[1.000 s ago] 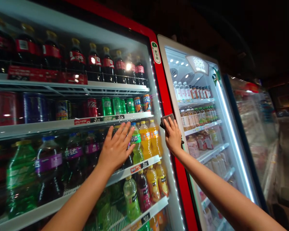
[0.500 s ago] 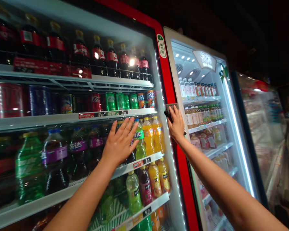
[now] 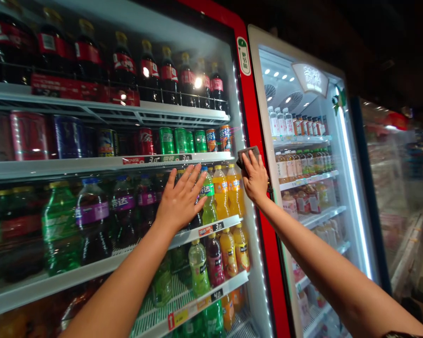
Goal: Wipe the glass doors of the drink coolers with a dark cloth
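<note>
My left hand (image 3: pixel 181 199) lies flat with fingers spread against the glass door of the red-framed drinks fridge (image 3: pixel 251 105). Bottles and cans stand on the shelves behind the glass. My right hand (image 3: pixel 255 182) presses a folded dark grey cloth (image 3: pixel 248 155) against the door, where the glass meets the red frame. Its fingers lie over the cloth and hide part of it. Close by, behind the glass, are orange soda bottles (image 3: pixel 234 190) and a shelf edge (image 3: pixel 183 159) with price tags.
To the right stands a second lit fridge (image 3: pixel 255 51) with a pale frame and rows of bottles. Beyond it is a long open display case (image 3: pixel 391 188). Cola bottles (image 3: pixel 125 63) line the top shelf of the red-framed fridge. Light reflects off the glass.
My right hand has slid the cloth left, off the red frame toward the glass edge. My left hand stays on the glass. The view has shifted slightly.
</note>
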